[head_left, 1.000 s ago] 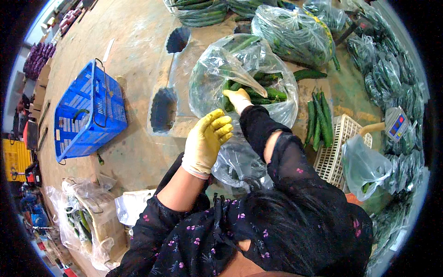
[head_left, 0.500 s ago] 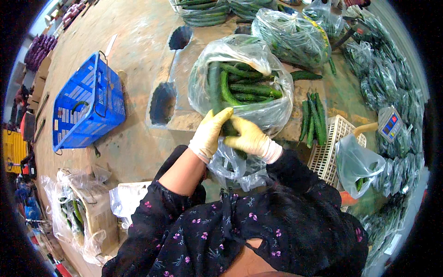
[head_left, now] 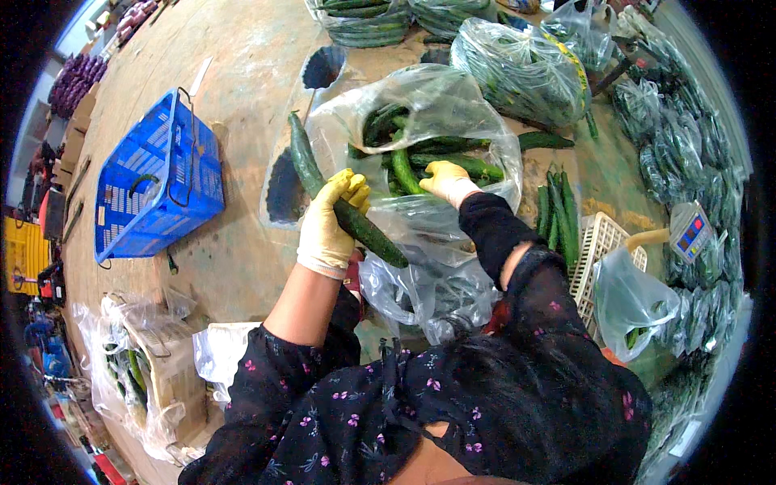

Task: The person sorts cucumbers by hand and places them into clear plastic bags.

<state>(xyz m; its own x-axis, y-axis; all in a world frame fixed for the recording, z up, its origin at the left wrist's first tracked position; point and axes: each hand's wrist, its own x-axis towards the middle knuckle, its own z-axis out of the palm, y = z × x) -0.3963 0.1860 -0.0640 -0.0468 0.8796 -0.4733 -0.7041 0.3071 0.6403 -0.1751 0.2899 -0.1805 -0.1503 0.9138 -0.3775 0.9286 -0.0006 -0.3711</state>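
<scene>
My left hand (head_left: 333, 214), in a pale yellow glove, is wrapped round a long dark green cucumber (head_left: 305, 158) that slants from upper left to lower right, left of an open clear plastic bag (head_left: 453, 85). Inside the bag lie several cucumbers (head_left: 469, 166). Among them, a curved, lighter green cucumber (head_left: 403, 168) has its near end at the fingertips of my right hand (head_left: 449, 179). That gloved hand reaches into the bag with its fingers curled closed on the cucumber; the fingertips are partly hidden.
A blue basket (head_left: 194, 206) stands on the floor at left. Several loose cucumbers (head_left: 554, 212) lie right of the bag beside a cream crate (head_left: 588, 267). Filled bags (head_left: 521, 73) stand at the back; a scale display (head_left: 689, 232) is at right. Clear plastic (head_left: 428, 291) bunches before me.
My hands have moved apart. The left has carried the long cucumber left and tilted it; the right has moved forward and right into the bag, onto the curved cucumber.
</scene>
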